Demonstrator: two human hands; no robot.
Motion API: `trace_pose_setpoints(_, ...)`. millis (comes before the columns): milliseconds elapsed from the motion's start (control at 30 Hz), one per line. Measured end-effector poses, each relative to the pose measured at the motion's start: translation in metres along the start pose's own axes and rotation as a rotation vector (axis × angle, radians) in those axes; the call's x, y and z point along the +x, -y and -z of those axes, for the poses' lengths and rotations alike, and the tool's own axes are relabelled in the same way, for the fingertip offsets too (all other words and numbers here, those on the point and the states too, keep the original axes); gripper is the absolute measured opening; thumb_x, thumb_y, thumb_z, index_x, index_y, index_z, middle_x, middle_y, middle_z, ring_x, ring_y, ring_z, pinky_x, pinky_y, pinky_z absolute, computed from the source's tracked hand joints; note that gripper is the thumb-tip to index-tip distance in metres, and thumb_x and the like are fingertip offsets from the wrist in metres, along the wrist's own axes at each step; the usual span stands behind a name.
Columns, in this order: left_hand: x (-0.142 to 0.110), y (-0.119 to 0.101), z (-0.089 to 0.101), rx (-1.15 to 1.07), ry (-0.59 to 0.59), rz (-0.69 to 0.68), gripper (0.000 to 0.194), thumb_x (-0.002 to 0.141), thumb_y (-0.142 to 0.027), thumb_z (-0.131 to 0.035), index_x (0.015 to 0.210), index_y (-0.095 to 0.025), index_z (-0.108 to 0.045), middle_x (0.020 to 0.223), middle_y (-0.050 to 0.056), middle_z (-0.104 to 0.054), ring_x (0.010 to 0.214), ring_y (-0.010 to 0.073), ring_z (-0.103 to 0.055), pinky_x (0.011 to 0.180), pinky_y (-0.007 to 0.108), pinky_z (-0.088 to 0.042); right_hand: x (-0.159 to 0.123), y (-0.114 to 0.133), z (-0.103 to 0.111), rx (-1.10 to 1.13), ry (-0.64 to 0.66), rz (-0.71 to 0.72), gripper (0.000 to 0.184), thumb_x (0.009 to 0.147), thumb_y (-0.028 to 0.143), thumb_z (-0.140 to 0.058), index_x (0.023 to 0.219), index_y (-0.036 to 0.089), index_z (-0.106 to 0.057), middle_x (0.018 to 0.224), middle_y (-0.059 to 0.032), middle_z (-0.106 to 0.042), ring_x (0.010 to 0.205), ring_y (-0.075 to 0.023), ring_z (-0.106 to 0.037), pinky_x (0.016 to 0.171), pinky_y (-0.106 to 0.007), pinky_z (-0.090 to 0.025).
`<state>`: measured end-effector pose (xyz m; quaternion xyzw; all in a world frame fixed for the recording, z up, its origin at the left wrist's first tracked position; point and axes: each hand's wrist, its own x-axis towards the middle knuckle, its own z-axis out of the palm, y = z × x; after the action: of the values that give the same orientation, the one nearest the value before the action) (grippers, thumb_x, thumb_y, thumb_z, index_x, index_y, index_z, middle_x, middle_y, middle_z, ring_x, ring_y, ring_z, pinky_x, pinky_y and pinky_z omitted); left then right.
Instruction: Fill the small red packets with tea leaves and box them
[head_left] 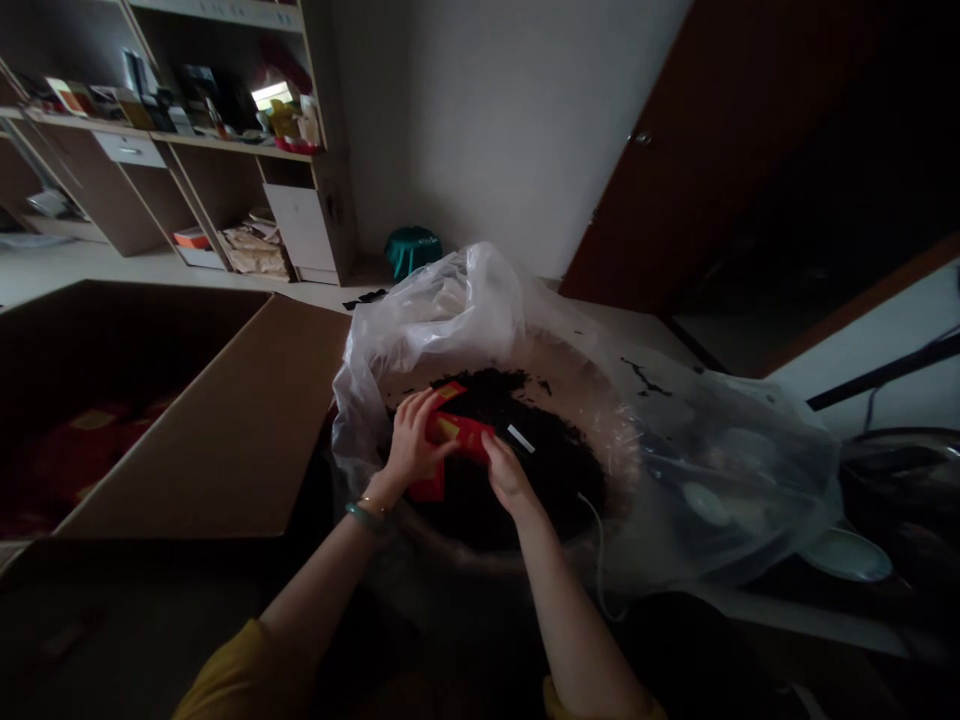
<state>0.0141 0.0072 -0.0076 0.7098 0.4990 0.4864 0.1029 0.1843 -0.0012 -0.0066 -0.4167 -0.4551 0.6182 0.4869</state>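
Over a plastic-lined round tub point(600, 400), my left hand point(411, 440) and my right hand point(510, 476) hold a red packet point(472, 438) with a yellow label between them. The left fingers curl over its left side, while the right hand pinches its right end. More red shows just below my left hand, a second red packet point(427, 488) lying on dark, loose, leaf-like material point(559, 450). Right of the held packet lies a small white strip point(521, 438). A bangle point(365, 514) circles my left wrist.
An open cardboard box point(225, 420) at left contains several red packets point(90, 425). Clear plastic sheeting point(487, 290) drapes around the tub and spreads right. A white cord point(600, 560) hangs over its front rim. Behind are a green bin point(412, 252), shelving point(300, 225) and a brown door point(675, 170).
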Motion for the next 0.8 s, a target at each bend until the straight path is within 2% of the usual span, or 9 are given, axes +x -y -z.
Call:
trace_pose_setpoints(67, -0.002, -0.001, 0.002, 0.186, 0.13, -0.175, 0.078, 0.066, -0.045, -0.076, 0.135, -0.019, -0.049, 0.14, 0.015, -0.05, 0.133, 0.0354, -0.034, 0.108, 0.05, -0.025, 0.004, 0.001, -0.003, 0.027, 0.026, 0.001, 0.051, 0.074, 0.062, -0.059, 0.098, 0.018, -0.068, 0.098, -0.007, -0.073, 0.092, -0.0231, -0.066, 0.09, -0.04, -0.048)
trace_pose_setpoints(133, -0.004, 0.001, 0.002, 0.284, 0.225, -0.232, 0.068, 0.071, -0.037, -0.074, 0.133, -0.022, -0.051, 0.135, 0.012, -0.056, 0.131, 0.0354, -0.036, 0.105, 0.049, -0.026, 0.008, 0.0, -0.008, 0.024, 0.045, -0.011, 0.05, 0.074, 0.06, -0.06, 0.096, 0.017, -0.069, 0.096, -0.0068, -0.074, 0.093, -0.0225, -0.066, 0.092, -0.039, -0.046)
trace_pose_setpoints(300, -0.004, 0.012, -0.002, 0.321, 0.261, -0.116, 0.051, 0.077, -0.029, -0.069, 0.126, -0.022, -0.058, 0.125, 0.012, -0.063, 0.116, 0.0299, -0.052, 0.097, 0.043, -0.033, 0.019, -0.008, -0.017, 0.031, 0.038, -0.042, 0.049, 0.072, 0.059, -0.062, 0.093, 0.015, -0.071, 0.093, -0.0062, -0.074, 0.097, -0.022, -0.065, 0.095, -0.038, -0.044)
trace_pose_setpoints(433, -0.004, 0.016, -0.004, 0.313, 0.284, -0.087, 0.05, 0.076, -0.029, -0.071, 0.123, -0.02, -0.059, 0.124, 0.012, -0.064, 0.113, 0.0289, -0.054, 0.094, 0.041, -0.036, 0.022, -0.007, -0.02, 0.062, 0.091, -0.067, 0.047, 0.071, 0.059, -0.062, 0.087, 0.015, -0.071, 0.087, -0.0054, -0.074, 0.092, -0.0215, -0.066, 0.093, -0.038, -0.044)
trace_pose_setpoints(500, -0.003, 0.016, -0.005, 0.299, 0.281, -0.074, 0.051, 0.075, -0.031, -0.072, 0.122, -0.019, -0.059, 0.123, 0.012, -0.064, 0.111, 0.0289, -0.055, 0.092, 0.04, -0.038, 0.023, -0.003, -0.02, 0.036, 0.067, -0.05, 0.046, 0.07, 0.058, -0.064, 0.083, 0.014, -0.071, 0.082, -0.0057, -0.074, 0.089, -0.0223, -0.066, 0.089, -0.038, -0.046)
trace_pose_setpoints(600, -0.002, 0.019, -0.005, 0.261, 0.208, 0.003, 0.049, 0.073, -0.031, -0.074, 0.118, -0.019, -0.061, 0.119, 0.012, -0.066, 0.107, 0.0284, -0.057, 0.091, 0.039, -0.041, 0.023, 0.004, -0.017, -0.014, -0.034, 0.029, 0.047, 0.073, 0.059, -0.059, 0.083, 0.015, -0.07, 0.083, -0.0078, -0.074, 0.087, -0.0232, -0.067, 0.082, -0.037, -0.05)
trace_pose_setpoints(667, 0.0, 0.021, -0.004, 0.227, 0.094, 0.102, 0.048, 0.07, -0.029, -0.075, 0.115, -0.02, -0.063, 0.114, 0.011, -0.068, 0.103, 0.0279, -0.059, 0.09, 0.038, -0.043, 0.021, 0.006, -0.015, -0.072, -0.157, 0.115, 0.048, 0.082, 0.058, -0.046, 0.09, 0.016, -0.068, 0.092, -0.0096, -0.073, 0.089, -0.0222, -0.068, 0.079, -0.035, -0.052)
trace_pose_setpoints(733, 0.001, 0.022, -0.003, 0.185, -0.05, 0.214, 0.048, 0.067, -0.027, -0.077, 0.113, -0.02, -0.063, 0.11, 0.01, -0.069, 0.1, 0.0274, -0.061, 0.09, 0.037, -0.044, 0.017, 0.003, -0.014, -0.256, -0.251, 0.152, 0.045, 0.087, 0.053, -0.041, 0.097, 0.016, -0.064, 0.096, -0.0115, -0.072, 0.087, -0.0214, -0.068, 0.074, -0.033, -0.053)
trace_pose_setpoints(800, 0.002, 0.023, -0.001, 0.139, -0.181, 0.299, 0.048, 0.065, -0.026, -0.078, 0.111, -0.019, -0.064, 0.109, 0.01, -0.069, 0.099, 0.0272, -0.062, 0.09, 0.037, -0.045, 0.011, -0.004, -0.02, -0.588, -0.229, 0.097, 0.037, 0.085, 0.045, -0.049, 0.103, 0.015, -0.06, 0.094, -0.014, -0.071, 0.085, -0.0234, -0.068, 0.072, -0.034, -0.052)
